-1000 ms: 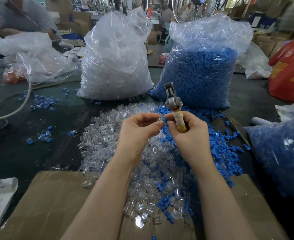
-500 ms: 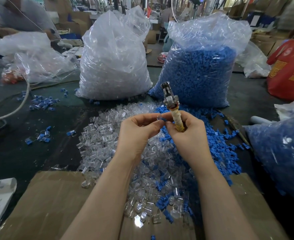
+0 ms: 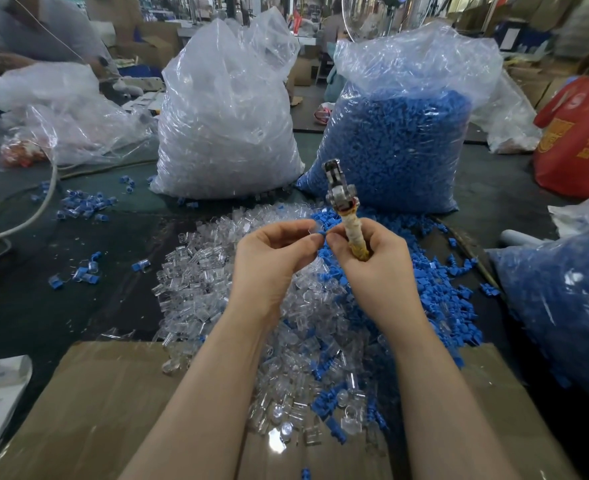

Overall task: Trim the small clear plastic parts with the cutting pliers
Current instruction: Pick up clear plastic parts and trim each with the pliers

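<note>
My right hand (image 3: 376, 268) grips the cutting pliers (image 3: 343, 206) by their tape-wrapped handles, metal jaws pointing up. My left hand (image 3: 272, 258) pinches a small clear plastic part (image 3: 315, 228) at its fingertips, and the right thumb and forefinger touch the same part. Both hands hover above a heap of clear plastic parts (image 3: 210, 271) spread on the dark table. Loose blue parts (image 3: 435, 292) lie mixed in on the right side of the heap.
A big bag of clear parts (image 3: 227, 126) and a big bag of blue parts (image 3: 400, 140) stand behind the heap. Another blue-filled bag (image 3: 563, 306) sits at right, a cardboard sheet (image 3: 88, 403) lies nearest me, a cable (image 3: 33, 216) curves at left.
Both hands stay together over the heap, fingertips working the small clear part; the pliers tilt slightly but stay upright in the right hand.
</note>
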Available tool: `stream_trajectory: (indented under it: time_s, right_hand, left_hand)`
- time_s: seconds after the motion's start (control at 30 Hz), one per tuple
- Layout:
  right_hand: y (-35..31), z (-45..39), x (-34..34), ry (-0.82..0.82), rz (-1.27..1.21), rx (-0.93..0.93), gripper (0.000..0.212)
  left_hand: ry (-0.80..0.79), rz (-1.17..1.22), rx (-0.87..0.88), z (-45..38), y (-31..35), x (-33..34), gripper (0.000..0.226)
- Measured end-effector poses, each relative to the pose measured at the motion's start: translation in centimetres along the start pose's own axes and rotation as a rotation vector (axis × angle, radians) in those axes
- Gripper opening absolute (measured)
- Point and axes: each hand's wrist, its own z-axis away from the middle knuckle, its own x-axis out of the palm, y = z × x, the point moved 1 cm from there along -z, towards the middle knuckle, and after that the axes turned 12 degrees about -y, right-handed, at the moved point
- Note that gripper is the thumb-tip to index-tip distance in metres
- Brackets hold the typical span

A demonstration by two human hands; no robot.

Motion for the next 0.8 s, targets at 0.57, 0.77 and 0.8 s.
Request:
stream_trajectory:
  time_s: [0.57, 0.77, 0.8]
  right_hand:
    - [1.2, 0.3, -1.7, -0.331, 0.197, 0.162, 0.015]
    - [1.2, 0.3, -1.6, -0.353, 0.223, 0.172, 0.017]
    - [1.2, 0.3, -1.6, -0.352, 0.228, 0.170, 0.016]
  left_hand:
    - [0.039, 0.080, 0.152, -0.4, 0.2, -0.6, 0.020]
    - [0.049, 0.044, 0.191, -0.4, 0.3, -0.9, 0.020]
    - [0.047, 0.039, 0.192, -0.4, 0.3, -1.0, 0.021]
